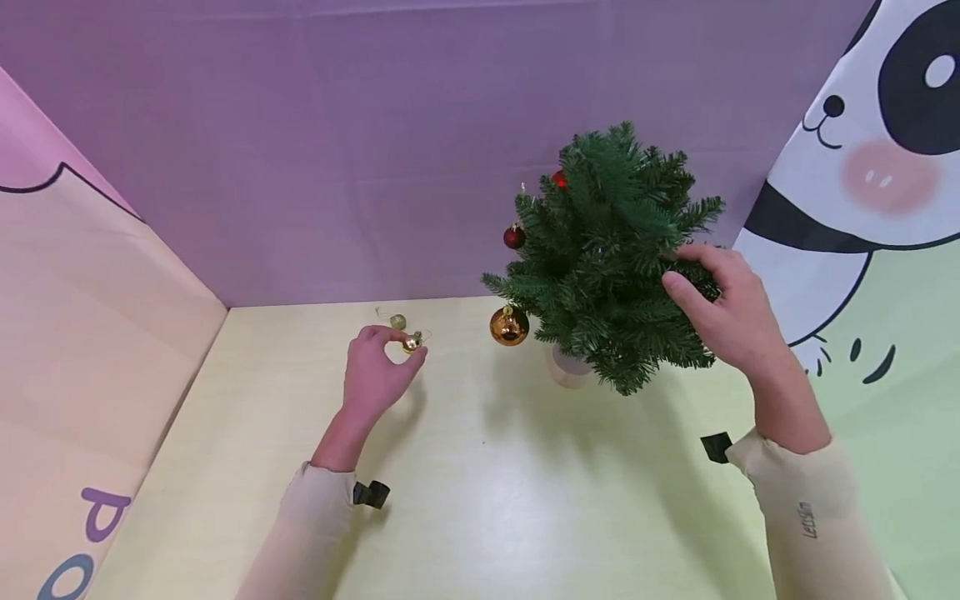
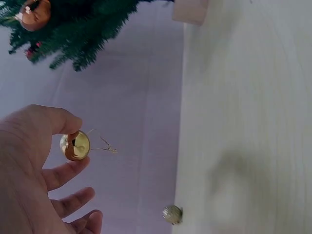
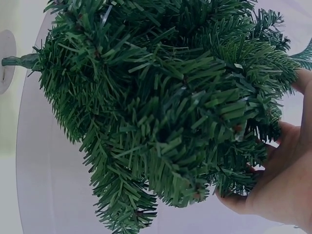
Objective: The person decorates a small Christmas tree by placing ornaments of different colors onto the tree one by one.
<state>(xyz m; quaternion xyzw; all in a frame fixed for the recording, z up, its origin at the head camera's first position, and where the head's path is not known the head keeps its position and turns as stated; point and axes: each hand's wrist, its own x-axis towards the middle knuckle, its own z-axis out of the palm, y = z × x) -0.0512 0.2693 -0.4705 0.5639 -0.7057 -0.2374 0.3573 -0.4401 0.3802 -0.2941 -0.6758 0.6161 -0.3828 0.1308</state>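
My left hand (image 1: 375,371) pinches a small shiny gold Christmas bauble (image 2: 75,146) between thumb and forefinger, and its thin hanging loop (image 2: 103,146) sticks out free. In the left wrist view its other fingers are loosely bent. A glittery gold bauble (image 1: 398,321) lies on the table just beyond that hand. On the right, an artificial Christmas tree (image 1: 615,250) carries a copper bauble (image 1: 509,325), a dark red bauble (image 1: 513,237) and a brighter red bauble (image 1: 559,178). My right hand (image 1: 731,308) grips branches on the tree's right side, with some fingers hidden among the needles.
The tree's pale base (image 1: 567,371) stands near the back of the light wooden table (image 1: 480,500). Behind rises a purple backdrop (image 1: 337,150). A cream panel (image 1: 90,350) borders the left, and a panda-printed panel (image 1: 885,275) the right.
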